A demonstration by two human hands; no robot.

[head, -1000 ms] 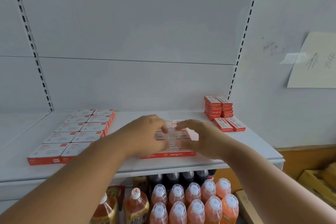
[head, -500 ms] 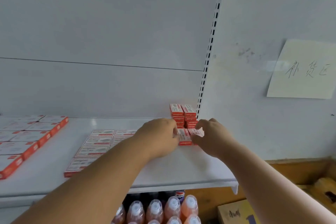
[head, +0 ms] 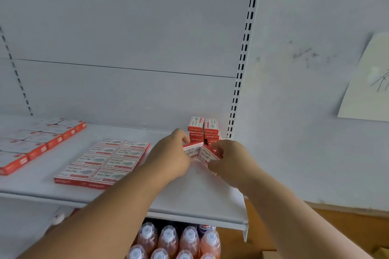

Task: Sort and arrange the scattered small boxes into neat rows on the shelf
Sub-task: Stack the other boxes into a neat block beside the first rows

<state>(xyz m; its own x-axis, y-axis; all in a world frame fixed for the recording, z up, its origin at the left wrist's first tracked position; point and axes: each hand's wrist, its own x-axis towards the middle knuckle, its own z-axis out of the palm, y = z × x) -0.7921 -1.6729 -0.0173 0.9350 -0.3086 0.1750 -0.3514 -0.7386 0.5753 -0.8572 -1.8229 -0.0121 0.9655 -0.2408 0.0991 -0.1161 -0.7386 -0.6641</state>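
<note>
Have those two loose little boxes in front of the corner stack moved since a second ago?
Yes. The two loose boxes lay flat on the shelf before the stack; now the left hand and right hand have tilted them up.

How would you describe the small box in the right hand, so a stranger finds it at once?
Follow the white shelf to its right end, where small red-and-white boxes are stacked by the slotted upright. Just in front, the right hand pinches one box. Unlike the flat stacked ones, it is tilted.

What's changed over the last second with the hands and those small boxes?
Both hands left the middle block for the right end. The left hand and right hand each lifted a small box there. The stacks stayed put.
</note>
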